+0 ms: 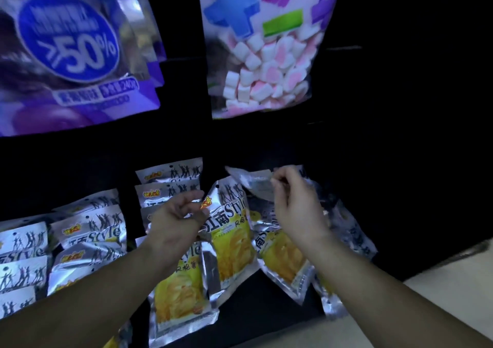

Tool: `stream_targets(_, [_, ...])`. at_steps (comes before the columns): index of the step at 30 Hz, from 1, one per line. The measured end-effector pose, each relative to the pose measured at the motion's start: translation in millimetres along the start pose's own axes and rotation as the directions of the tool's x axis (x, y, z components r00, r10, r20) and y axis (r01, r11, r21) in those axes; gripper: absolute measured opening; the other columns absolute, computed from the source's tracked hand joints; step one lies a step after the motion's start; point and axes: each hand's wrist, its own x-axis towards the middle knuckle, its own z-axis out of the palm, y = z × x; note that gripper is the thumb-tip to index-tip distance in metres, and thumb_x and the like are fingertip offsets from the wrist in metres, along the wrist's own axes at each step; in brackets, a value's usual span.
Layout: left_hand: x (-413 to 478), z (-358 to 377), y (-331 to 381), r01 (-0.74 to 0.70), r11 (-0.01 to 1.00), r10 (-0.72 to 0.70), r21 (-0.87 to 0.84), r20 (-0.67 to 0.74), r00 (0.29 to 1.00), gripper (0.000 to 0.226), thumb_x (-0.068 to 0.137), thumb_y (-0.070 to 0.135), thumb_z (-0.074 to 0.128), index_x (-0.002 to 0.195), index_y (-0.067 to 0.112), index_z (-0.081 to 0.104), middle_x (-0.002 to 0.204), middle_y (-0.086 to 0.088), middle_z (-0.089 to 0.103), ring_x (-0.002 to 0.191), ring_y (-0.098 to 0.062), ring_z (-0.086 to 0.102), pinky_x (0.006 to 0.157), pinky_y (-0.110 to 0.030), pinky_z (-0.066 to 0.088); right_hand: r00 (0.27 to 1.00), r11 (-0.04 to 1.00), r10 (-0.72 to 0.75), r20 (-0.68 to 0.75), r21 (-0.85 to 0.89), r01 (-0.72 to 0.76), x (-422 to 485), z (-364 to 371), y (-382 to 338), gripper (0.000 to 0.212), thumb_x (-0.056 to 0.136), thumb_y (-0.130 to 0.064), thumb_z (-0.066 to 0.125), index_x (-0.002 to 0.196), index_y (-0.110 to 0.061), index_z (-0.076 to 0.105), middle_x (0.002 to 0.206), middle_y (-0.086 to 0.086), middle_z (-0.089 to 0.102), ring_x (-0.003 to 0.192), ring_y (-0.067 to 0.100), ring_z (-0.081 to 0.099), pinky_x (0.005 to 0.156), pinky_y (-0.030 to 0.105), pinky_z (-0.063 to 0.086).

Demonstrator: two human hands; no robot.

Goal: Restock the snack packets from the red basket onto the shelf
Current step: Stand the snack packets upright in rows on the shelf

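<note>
Silver and yellow snack packets hang in rows on a dark shelf rack. My left hand (177, 218) pinches the top corner of one hanging packet (232, 238) in the middle of the view. My right hand (294, 201) pinches the top edge of another silver packet (250, 181), bent back and up above a hanging packet (282, 257). More of the same packets (90, 230) fill the hooks on the left. The red basket is out of view.
A large purple bag (69, 54) marked ">50%" and a bag of pink and white marshmallows (266, 62) hang above. The rack to the right is dark. A pale floor (440, 281) shows at the lower right.
</note>
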Motion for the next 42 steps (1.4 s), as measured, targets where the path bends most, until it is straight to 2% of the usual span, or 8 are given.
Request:
stream_targets(8, [-25.6, 20.7, 10.7, -0.029, 0.999, 0.027, 0.025, 0.044, 0.999, 0.033, 0.095, 0.004, 0.069, 0.126, 0.016, 0.064, 0.112, -0.027, 0.063, 0.083, -0.027, 0.064, 0.072, -0.037, 0.063, 0.971, 0.938, -0.227, 0.07, -0.253, 0.238, -37.7, -67.0, 6.0, 0.006, 0.101, -0.005, 0.054, 0.1, -0.009, 0.057, 0.111, 0.002, 0.058, 0.116, 0.021, 0.052, 0.095, 0.03, 0.044])
stream_targets(13, [-29.5, 36.6, 7.5, -0.035, 0.998, 0.03, 0.051, 0.084, 0.996, 0.034, 0.095, 0.002, 0.068, 0.128, 0.012, 0.063, 0.114, -0.026, 0.063, 0.067, -0.014, 0.064, 0.052, -0.029, 0.06, 0.917, 0.773, 0.213, 0.338, -0.633, 0.053, -75.1, -95.5, 54.3, 0.026, 0.08, -0.023, 0.053, 0.106, -0.023, 0.059, 0.117, -0.002, 0.058, 0.132, 0.022, 0.05, 0.094, 0.032, 0.046])
stream_targets(18, [-23.6, 44.2, 1.7, -0.013, 0.998, 0.006, 0.061, 0.104, 0.995, 0.032, 0.096, 0.008, 0.07, 0.125, 0.02, 0.065, 0.108, -0.012, 0.068, 0.054, -0.012, 0.066, 0.067, -0.056, 0.063, 0.746, 0.579, 0.554, 0.371, -0.815, -0.024, -76.4, -88.2, 40.5, 0.04, 0.085, -0.044, 0.054, 0.122, -0.028, 0.055, 0.124, 0.0, 0.063, 0.121, 0.025, 0.056, 0.097, 0.036, 0.045])
stream_targets(22, [-20.0, 43.3, -1.8, -0.018, 0.998, 0.011, 0.061, 0.11, 0.994, 0.035, 0.096, 0.005, 0.068, 0.129, 0.014, 0.063, 0.111, -0.014, 0.068, 0.065, -0.019, 0.065, 0.052, -0.028, 0.057, 0.789, 0.582, 0.506, 0.35, -0.813, -0.012, -73.1, -79.1, 54.1, 0.049, 0.091, -0.054, 0.044, 0.138, -0.038, 0.045, 0.143, 0.004, 0.041, 0.135, 0.028, 0.039, 0.102, 0.043, 0.047])
stream_targets(25, [-20.2, 40.6, -7.3, -0.018, 0.997, 0.01, 0.07, 0.115, 0.993, 0.033, 0.096, 0.002, 0.067, 0.127, 0.013, 0.063, 0.099, -0.012, 0.064, 0.063, -0.012, 0.064, 0.054, -0.029, 0.06, 0.686, 0.685, 0.571, 0.451, -0.723, -0.096, -86.7, -63.5, 74.0, 0.064, 0.082, -0.074, 0.047, 0.142, -0.052, 0.037, 0.161, 0.002, 0.019, 0.146, 0.031, 0.028, 0.11, 0.049, 0.042])
stream_targets(28, [-16.6, 34.8, -15.6, -0.017, 0.995, 0.007, 0.097, 0.108, 0.994, 0.033, 0.096, 0.002, 0.068, 0.127, 0.013, 0.064, 0.093, -0.017, 0.062, 0.074, -0.014, 0.064, 0.082, -0.042, 0.063, 0.576, 0.672, 0.622, 0.53, -0.739, -0.046, -109.8, -41.7, 92.6, 0.091, 0.07, -0.081, 0.056, 0.15, -0.049, 0.025, 0.167, 0.003, -0.016, 0.154, 0.038, -0.002, 0.114, 0.057, 0.035])
stream_targets(34, [-15.3, 35.7, -24.3, 0.018, 0.997, -0.024, 0.07, 0.098, 0.995, 0.032, 0.095, 0.002, 0.069, 0.124, 0.014, 0.066, 0.089, -0.011, 0.06, 0.075, -0.015, 0.065, 0.055, -0.028, 0.061, 0.711, 0.664, 0.541, 0.449, -0.747, -0.034, -105.0, -40.4, 117.7, 0.09, 0.091, -0.054, 0.056, 0.154, -0.052, -0.008, 0.162, -0.002, -0.036, 0.153, 0.028, -0.021, 0.117, 0.059, 0.03])
stream_targets(42, [-16.9, 43.3, -31.8, 0.064, 0.998, -0.067, 0.028, 0.122, 0.99, 0.028, 0.095, 0.0, 0.068, 0.119, 0.015, 0.067, 0.102, -0.008, 0.067, 0.081, -0.019, 0.064, 0.051, -0.026, 0.058, 0.786, 0.773, 0.531, 0.315, -0.561, -0.298, -69.5, -45.5, 139.3, 0.071, 0.099, -0.047, 0.054, 0.154, -0.057, 0.011, 0.169, -0.004, -0.014, 0.155, 0.026, -0.01, 0.124, 0.053, 0.015])
